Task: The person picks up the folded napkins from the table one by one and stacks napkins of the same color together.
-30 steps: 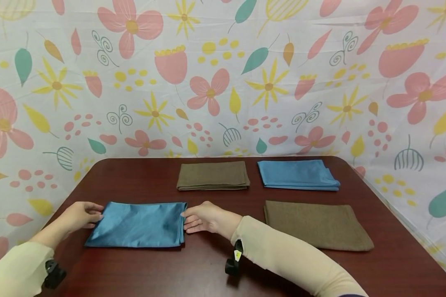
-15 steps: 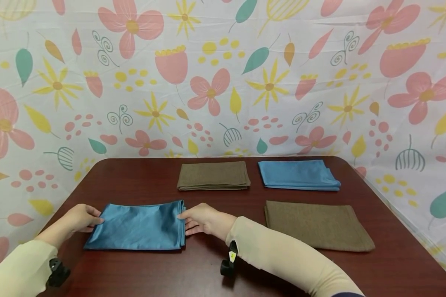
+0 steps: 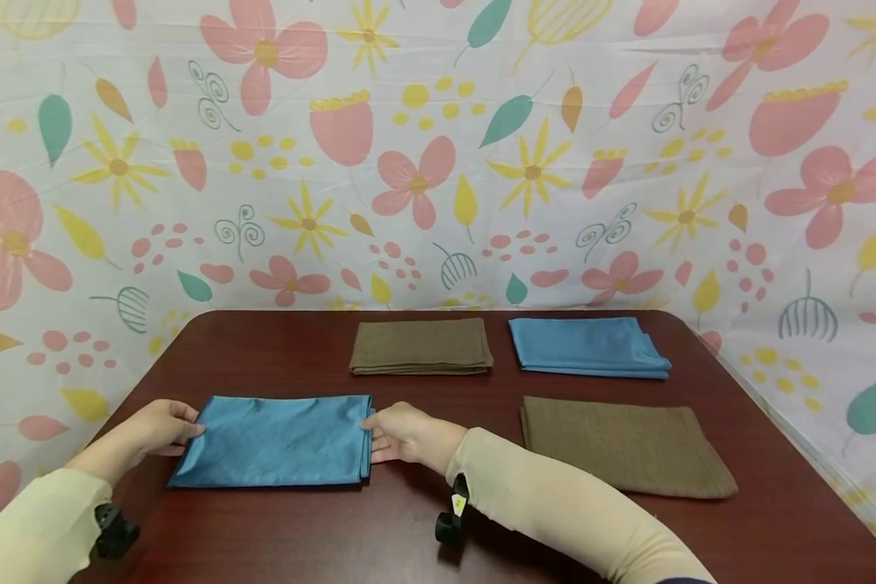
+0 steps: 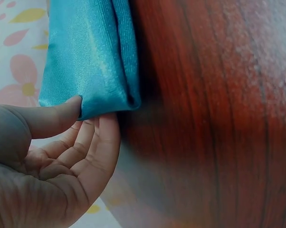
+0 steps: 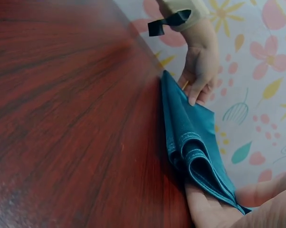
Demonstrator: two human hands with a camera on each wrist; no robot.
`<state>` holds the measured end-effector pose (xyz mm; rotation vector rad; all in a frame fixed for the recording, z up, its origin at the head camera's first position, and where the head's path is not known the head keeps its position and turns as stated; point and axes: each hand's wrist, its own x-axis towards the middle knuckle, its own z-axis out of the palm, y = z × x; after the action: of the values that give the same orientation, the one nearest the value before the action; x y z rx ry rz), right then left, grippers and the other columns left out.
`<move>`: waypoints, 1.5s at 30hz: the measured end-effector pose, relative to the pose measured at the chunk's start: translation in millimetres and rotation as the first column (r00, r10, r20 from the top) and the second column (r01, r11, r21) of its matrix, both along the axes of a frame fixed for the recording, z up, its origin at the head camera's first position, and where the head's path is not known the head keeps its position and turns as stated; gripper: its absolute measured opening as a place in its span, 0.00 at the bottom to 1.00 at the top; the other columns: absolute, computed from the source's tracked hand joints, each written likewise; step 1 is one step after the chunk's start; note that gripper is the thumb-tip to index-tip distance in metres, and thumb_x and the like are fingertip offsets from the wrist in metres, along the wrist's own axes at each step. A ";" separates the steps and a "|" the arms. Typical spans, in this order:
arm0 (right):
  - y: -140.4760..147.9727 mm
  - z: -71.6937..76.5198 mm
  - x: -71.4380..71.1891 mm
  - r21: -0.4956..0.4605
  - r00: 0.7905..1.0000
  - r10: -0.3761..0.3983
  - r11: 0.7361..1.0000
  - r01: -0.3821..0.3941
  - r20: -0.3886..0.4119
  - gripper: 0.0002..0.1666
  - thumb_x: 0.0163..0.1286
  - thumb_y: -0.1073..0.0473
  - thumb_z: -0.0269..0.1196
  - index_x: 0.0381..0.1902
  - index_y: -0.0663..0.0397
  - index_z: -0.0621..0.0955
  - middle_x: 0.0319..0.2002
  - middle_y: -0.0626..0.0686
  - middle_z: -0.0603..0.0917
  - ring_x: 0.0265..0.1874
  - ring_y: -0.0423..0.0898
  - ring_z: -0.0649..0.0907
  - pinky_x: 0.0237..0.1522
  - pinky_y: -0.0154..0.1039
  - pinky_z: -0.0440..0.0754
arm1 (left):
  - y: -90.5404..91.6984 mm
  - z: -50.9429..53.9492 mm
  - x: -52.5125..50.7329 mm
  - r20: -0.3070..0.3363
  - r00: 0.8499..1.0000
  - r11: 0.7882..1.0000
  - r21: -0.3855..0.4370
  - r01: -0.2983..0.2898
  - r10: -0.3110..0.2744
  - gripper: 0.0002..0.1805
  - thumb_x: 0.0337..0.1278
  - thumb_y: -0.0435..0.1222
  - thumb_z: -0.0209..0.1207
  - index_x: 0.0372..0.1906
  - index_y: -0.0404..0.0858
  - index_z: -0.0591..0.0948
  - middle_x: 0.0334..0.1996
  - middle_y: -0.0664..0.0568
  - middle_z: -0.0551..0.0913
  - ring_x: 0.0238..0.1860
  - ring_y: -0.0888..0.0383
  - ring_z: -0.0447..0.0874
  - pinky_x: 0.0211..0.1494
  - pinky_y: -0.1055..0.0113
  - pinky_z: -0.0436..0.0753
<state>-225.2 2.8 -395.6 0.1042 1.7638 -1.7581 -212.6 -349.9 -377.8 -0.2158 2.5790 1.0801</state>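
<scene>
A shiny blue folded cloth [image 3: 277, 442] lies at the front left of the table, its fold edges stacked in layers at the right end. My left hand [image 3: 162, 428] pinches its left end, thumb on top and fingers beneath, as the left wrist view shows on the cloth [image 4: 93, 61]. At the other end my right hand [image 3: 407, 434] pinches the right edge, thumb above. In the right wrist view the fingers [image 5: 207, 209] lie under the layered folds of the cloth [image 5: 195, 137], and the left hand [image 5: 200, 73] grips the far end.
A brown folded cloth [image 3: 422, 347] and a lighter blue folded cloth [image 3: 587, 347] lie along the back of the dark wooden table [image 3: 263, 535]. Another brown folded cloth [image 3: 624, 446] is at the right, close to my right forearm. A flowered curtain [image 3: 438, 162] hangs behind.
Both hands have taken hold of the shiny blue cloth's ends. Its right end rose and curled a little, then flattened again. The other cloths have stayed put.
</scene>
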 end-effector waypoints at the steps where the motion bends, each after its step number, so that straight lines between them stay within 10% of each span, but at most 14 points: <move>1: 0.5 -0.2 0.3 -0.007 1.000 -0.002 1.000 0.002 0.003 0.28 0.71 0.66 0.55 0.65 0.76 0.64 0.57 0.74 0.74 0.57 0.66 0.77 0.57 0.54 0.79 | 0.3 0.0 -0.4 0.001 1.000 1.000 -0.001 0.002 -0.002 0.17 0.66 0.31 0.56 0.49 0.19 0.71 0.43 0.34 0.75 0.44 0.45 0.78 0.43 0.57 0.86; 11: -1.2 2.7 4.5 -0.092 0.999 -0.053 0.994 0.054 0.015 0.17 0.72 0.66 0.54 0.55 0.71 0.73 0.47 0.65 0.81 0.44 0.54 0.83 0.54 0.58 0.80 | 1.1 0.8 0.2 0.018 1.000 1.000 0.006 0.010 -0.010 0.23 0.67 0.33 0.55 0.55 0.16 0.67 0.47 0.30 0.75 0.48 0.41 0.78 0.45 0.55 0.85; 22: -7.2 13.0 11.4 -0.174 0.989 -0.134 0.974 0.144 0.069 0.29 0.72 0.70 0.53 0.67 0.77 0.61 0.58 0.71 0.72 0.53 0.57 0.79 0.58 0.58 0.77 | 3.7 3.9 2.7 -0.001 1.000 1.000 0.012 0.003 -0.003 0.22 0.68 0.32 0.54 0.55 0.16 0.66 0.46 0.30 0.75 0.46 0.44 0.78 0.44 0.55 0.85; 32: -4.9 25.2 10.3 -0.165 0.999 -0.017 0.986 0.024 0.044 0.27 0.77 0.66 0.46 0.69 0.73 0.59 0.63 0.72 0.70 0.64 0.67 0.70 0.64 0.61 0.70 | 4.5 7.8 2.9 -0.020 1.000 1.000 0.024 -0.007 0.007 0.19 0.69 0.32 0.52 0.52 0.18 0.68 0.43 0.34 0.76 0.45 0.45 0.78 0.43 0.56 0.85; 45: -2.1 19.3 10.2 -0.225 0.997 -0.002 0.974 0.020 0.081 0.24 0.78 0.66 0.40 0.68 0.69 0.62 0.64 0.63 0.71 0.61 0.54 0.73 0.66 0.60 0.67 | 7.7 12.7 3.9 -0.034 0.999 1.000 0.024 0.011 -0.010 0.21 0.68 0.33 0.53 0.54 0.18 0.67 0.47 0.32 0.76 0.47 0.43 0.78 0.44 0.55 0.85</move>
<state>-215.0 0.7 -376.3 0.0874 1.4987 -1.9216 -208.6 -342.2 -365.0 -0.1790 2.5923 1.1201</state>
